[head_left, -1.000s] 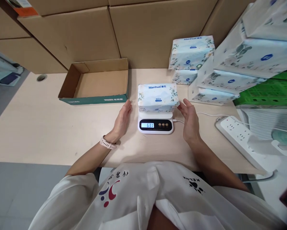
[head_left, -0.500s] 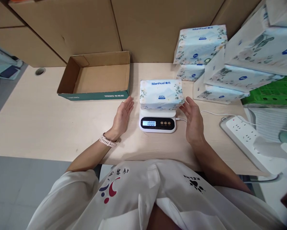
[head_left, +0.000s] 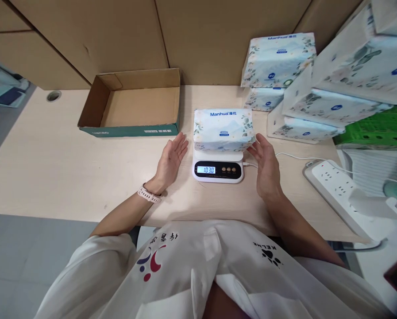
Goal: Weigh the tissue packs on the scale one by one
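Head view: one tissue pack (head_left: pixel 222 128) on one scale (head_left: pixel 218 170); left hand (head_left: pixel 170 161), right hand (head_left: pixel 267 168) flank it, fingers (head_left: pixel 180 144) spread, gripping nothing.

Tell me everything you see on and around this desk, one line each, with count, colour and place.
tissue pack: one, white and pale blue with leaf print, lying on the scale
scale: one, white with a dark display panel, desk centre
cardboard tray: one, brown inside, green outside, rear left of the desk
stacked tissue packs: at least five, same print, rear right
power strip: one, white, desk right
white cable: one, from the scale toward the right
green crate: one, far right
cardboard boxes: several, brown, along the back
desk: one, light wood
watch: one, pale pink, left wrist
left hand: open, left of the scale
right hand: open, right of the scale, fingertips by the pack's corner
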`<state>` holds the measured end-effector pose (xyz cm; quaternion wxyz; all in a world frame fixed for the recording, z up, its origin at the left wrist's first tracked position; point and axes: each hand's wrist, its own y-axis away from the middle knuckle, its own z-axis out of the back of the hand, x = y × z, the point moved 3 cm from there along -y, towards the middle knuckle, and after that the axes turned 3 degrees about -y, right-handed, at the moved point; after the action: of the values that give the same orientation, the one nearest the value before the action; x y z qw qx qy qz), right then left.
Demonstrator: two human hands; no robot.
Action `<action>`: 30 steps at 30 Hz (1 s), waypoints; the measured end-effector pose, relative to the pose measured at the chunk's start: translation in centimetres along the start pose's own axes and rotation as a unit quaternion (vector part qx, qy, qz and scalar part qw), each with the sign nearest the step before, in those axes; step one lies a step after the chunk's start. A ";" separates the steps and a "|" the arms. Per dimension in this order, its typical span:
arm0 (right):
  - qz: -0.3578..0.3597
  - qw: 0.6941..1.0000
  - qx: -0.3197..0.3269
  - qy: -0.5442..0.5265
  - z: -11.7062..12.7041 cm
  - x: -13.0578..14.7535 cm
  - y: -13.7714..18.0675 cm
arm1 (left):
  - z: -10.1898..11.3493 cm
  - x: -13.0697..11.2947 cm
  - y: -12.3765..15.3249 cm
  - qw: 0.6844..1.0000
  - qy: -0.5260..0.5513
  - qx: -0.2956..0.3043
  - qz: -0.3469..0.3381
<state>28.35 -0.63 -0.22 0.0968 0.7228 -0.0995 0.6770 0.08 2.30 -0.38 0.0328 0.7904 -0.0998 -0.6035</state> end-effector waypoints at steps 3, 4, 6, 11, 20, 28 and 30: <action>0.000 1.000 0.001 0.002 0.0 -0.1 0.0 | 0.2 0.2 -0.1 1.000 -0.002 0.000 0.002; 0.000 1.000 -0.001 0.005 0.1 -0.1 0.0 | 0.2 0.3 -0.2 1.000 -0.002 0.000 0.003; 0.000 1.000 -0.005 0.010 0.1 -0.1 -0.1 | 0.3 0.3 -0.2 1.000 -0.002 0.002 0.003; 0.001 1.000 -0.007 0.015 0.1 0.1 0.0 | 0.0 0.0 -0.1 1.000 0.000 0.003 0.004; 0.009 1.000 -0.001 0.025 0.1 0.4 0.1 | -0.1 -0.1 0.1 1.000 -0.003 0.000 0.000; 0.011 1.000 0.001 0.024 0.0 0.2 0.0 | -0.2 -0.1 0.1 1.000 -0.006 0.001 0.005; 0.014 1.000 0.001 0.020 0.1 0.3 0.0 | -0.2 -0.2 0.1 1.000 -0.005 0.002 0.005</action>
<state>28.42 -0.69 0.06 0.0885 0.7078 -0.1076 0.6925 0.21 2.22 -0.13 0.0336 0.7871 -0.1050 -0.6069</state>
